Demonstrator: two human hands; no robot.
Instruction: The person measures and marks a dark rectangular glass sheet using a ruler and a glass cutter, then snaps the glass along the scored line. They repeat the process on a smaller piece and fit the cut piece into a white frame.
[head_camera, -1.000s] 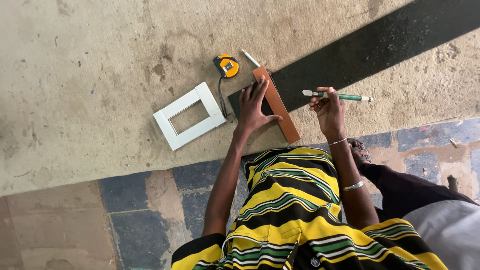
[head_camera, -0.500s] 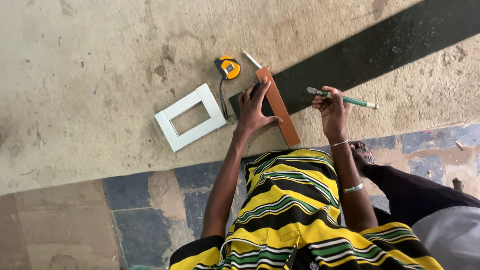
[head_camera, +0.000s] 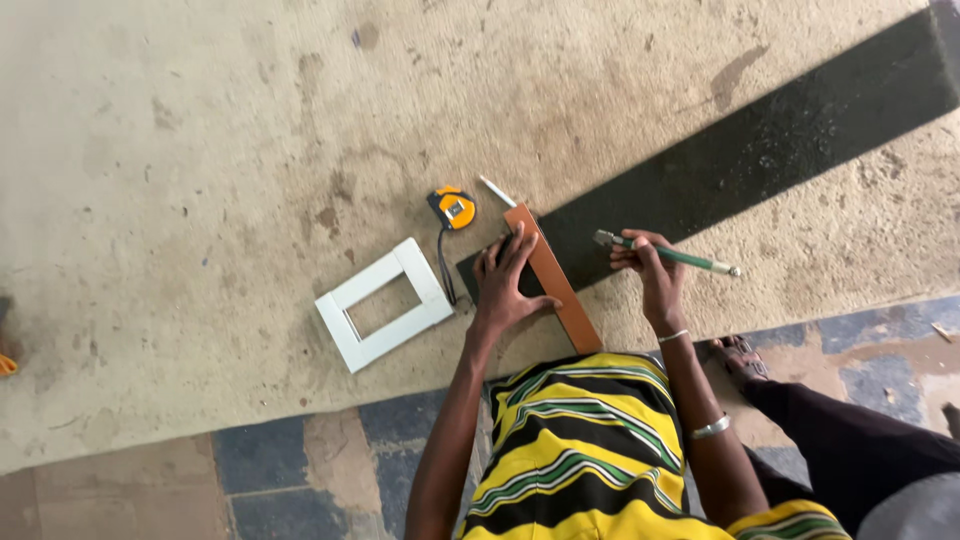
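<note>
While the left hand (head_camera: 510, 285) presses spread fingers flat on the brown wooden strip (head_camera: 552, 290) to pin it across the black strip's (head_camera: 760, 150) end, the right hand (head_camera: 650, 270) pinches a green tool (head_camera: 668, 254) just beside it on the carpet (head_camera: 200, 150).

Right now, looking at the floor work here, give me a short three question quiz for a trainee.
1. True or false: the left hand presses flat on the brown strip.
2. What does the right hand hold? A) green-handled tool B) tape measure C) white frame
3. Fill in: the yellow tape measure lies just above the white ____.

Key: 1 true; 2 A; 3 frame.
</note>
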